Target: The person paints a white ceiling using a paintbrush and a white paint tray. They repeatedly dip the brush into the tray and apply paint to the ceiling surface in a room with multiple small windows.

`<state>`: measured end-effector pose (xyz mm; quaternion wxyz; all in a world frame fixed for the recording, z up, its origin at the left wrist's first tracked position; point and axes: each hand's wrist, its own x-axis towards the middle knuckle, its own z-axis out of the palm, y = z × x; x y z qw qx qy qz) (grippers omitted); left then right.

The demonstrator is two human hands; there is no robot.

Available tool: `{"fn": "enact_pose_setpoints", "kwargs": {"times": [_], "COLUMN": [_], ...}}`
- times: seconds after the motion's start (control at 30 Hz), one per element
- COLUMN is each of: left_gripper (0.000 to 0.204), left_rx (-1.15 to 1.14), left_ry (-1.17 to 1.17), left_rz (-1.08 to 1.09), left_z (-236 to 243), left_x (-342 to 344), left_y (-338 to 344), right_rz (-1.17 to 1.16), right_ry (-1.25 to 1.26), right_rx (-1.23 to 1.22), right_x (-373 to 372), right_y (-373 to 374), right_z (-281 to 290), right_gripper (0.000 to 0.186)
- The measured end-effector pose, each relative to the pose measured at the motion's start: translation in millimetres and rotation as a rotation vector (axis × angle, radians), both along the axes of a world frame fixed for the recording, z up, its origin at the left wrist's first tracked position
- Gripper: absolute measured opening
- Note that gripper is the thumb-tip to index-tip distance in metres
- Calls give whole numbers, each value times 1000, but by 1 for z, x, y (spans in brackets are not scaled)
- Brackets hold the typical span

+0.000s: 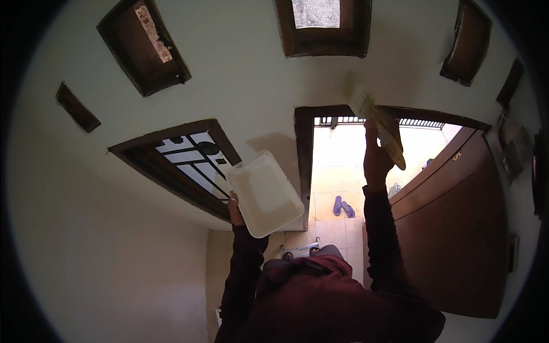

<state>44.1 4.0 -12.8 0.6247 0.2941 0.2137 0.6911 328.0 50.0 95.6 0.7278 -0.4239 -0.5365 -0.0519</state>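
Observation:
A paintbrush is in my right hand, its yellowish handle slanting down to the right and its blurred bristles pointing up. The bristles are in front of the pale wall, just above the doorway's top frame; I cannot tell whether they touch it. My left hand grips the left side of a white rectangular plastic tub, which is tilted with its open top toward me. Whitish stuff seems to coat the inside of the tub. Most of my left fingers are hidden behind it.
A brown wooden door stands ajar on the right of the bright doorway frame. On the left is a window frame with black grillework. Framed vents line the wall above. Purple slippers lie on floor tiles. A metal step is below me.

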Motion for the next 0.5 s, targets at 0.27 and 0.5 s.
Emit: {"fn": "enact_pose_setpoints", "kwargs": {"times": [0.27, 0.5], "left_gripper": [71, 74], "left_rx": [-110, -102], "left_ry": [32, 30], "left_rz": [2, -17], "left_z": [10, 6], "left_x": [7, -2], "left_y": [-8, -10], "right_rz": [198, 9], "right_ry": [-39, 130], "right_rx": [34, -4], "right_x": [-41, -11], "right_y": [27, 7], "right_z": [-3, 2], "right_gripper": [21, 16]}}
